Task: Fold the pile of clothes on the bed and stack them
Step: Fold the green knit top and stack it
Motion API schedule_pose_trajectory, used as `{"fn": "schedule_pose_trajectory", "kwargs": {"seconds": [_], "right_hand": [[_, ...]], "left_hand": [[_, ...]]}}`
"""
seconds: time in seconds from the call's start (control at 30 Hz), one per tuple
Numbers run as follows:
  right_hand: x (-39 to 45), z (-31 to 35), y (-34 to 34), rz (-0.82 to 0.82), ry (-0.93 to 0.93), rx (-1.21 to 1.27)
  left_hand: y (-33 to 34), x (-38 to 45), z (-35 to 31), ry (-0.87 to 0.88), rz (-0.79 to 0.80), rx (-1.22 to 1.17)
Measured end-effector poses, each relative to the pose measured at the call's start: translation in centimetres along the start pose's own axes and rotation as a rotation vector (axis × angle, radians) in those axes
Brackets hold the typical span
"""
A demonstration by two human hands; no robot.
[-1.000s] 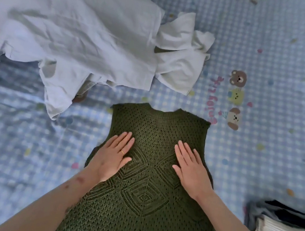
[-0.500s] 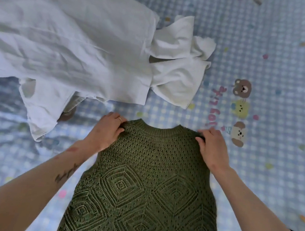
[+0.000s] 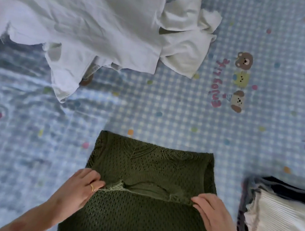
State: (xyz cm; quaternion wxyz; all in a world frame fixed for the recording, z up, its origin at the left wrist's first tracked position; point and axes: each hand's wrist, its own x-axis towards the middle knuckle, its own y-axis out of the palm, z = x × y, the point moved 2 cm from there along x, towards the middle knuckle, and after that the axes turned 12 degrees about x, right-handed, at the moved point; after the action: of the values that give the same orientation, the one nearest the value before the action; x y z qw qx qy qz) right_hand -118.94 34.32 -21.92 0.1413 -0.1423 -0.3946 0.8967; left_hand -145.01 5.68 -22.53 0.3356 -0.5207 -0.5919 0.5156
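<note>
A dark green knit vest (image 3: 147, 173) lies on the bed in front of me, its top half folded down toward me so the neckline faces me. My left hand (image 3: 82, 187) pinches the left shoulder of the folded part. My right hand (image 3: 211, 208) pinches the right shoulder. A pile of crumpled white clothes (image 3: 78, 21) lies at the upper left. At the lower right sits a stack of folded clothes (image 3: 279, 222), with a white ribbed piece on top of darker ones.
The bed sheet (image 3: 185, 115) is blue check with cartoon bears and pink lettering. The sheet is rumpled at the left. A smaller white garment (image 3: 187, 47) lies against the right side of the white pile.
My hands went from pressing flat on the vest to gripping its shoulders, then pulled them down toward me, folding the top half over the lower half.
</note>
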Motion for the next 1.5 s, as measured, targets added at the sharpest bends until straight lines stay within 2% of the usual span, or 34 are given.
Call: {"fn": "schedule_pose_trajectory", "kwargs": {"seconds": [0.13,0.2,0.43,0.5,0.6,0.67,0.7,0.77,0.83,0.93,1.07,1.13,1.2,1.27,1.33,1.4,1.5], "right_hand": [[-5.7,1.0,1.4,0.086,-0.029,-0.081],[-7.8,1.8,2.0,0.122,-0.039,-0.086],[-11.3,3.1,3.6,0.306,-0.073,-0.204],[-9.3,4.5,3.9,0.285,-0.013,-0.157],[-2.5,8.0,5.4,0.150,-0.016,-0.007],[3.8,10.7,7.4,0.148,-0.074,0.029],[7.0,12.0,8.6,0.175,-0.099,0.024],[12.9,14.1,12.0,0.287,-0.113,-0.020],[16.9,14.9,15.3,0.411,-0.081,-0.065],[20.3,15.4,19.2,0.590,-0.009,0.018],[22.3,16.2,21.0,0.536,-0.017,0.082],[22.2,16.7,20.8,0.484,-0.045,0.044],[20.3,17.0,19.9,0.323,-0.069,0.009],[16.1,16.3,18.1,0.093,-0.037,-0.004],[10.9,14.6,16.7,-0.010,-0.012,-0.108],[6.9,11.8,15.9,0.062,0.044,-0.231],[4.9,6.5,14.6,0.214,0.106,-0.365]], "left_hand": [[1.8,-5.2,-3.9,0.090,0.087,-0.010],[2.6,-7.3,-5.3,0.122,0.063,0.018],[5.8,-11.8,-8.0,0.037,0.078,0.100],[5.9,-12.2,-8.4,-0.138,0.037,0.014],[5.4,-12.6,-7.8,-0.704,-0.098,-0.120],[5.6,-12.6,-8.0,-1.041,-0.042,-0.162],[5.7,-12.5,-8.2,-1.154,0.011,-0.211],[5.9,-12.2,-8.4,-1.289,0.098,-0.292],[6.4,-11.8,-8.5,-1.348,0.169,-0.344],[7.1,-11.8,-7.9,-1.409,0.135,-0.469],[7.2,-13.1,-6.5,-1.489,0.075,-0.574],[6.9,-13.8,-6.1,-1.473,0.055,-0.538],[6.2,-13.4,-5.9,-1.352,-0.016,-0.368],[5.4,-10.6,-6.2,-1.117,-0.113,-0.159],[4.9,-6.2,-6.4,-0.832,-0.116,-0.043],[5.3,-2.4,-6.4,-0.625,-0.002,0.013],[8.0,-0.7,-5.3,-0.511,0.165,0.094]]}}
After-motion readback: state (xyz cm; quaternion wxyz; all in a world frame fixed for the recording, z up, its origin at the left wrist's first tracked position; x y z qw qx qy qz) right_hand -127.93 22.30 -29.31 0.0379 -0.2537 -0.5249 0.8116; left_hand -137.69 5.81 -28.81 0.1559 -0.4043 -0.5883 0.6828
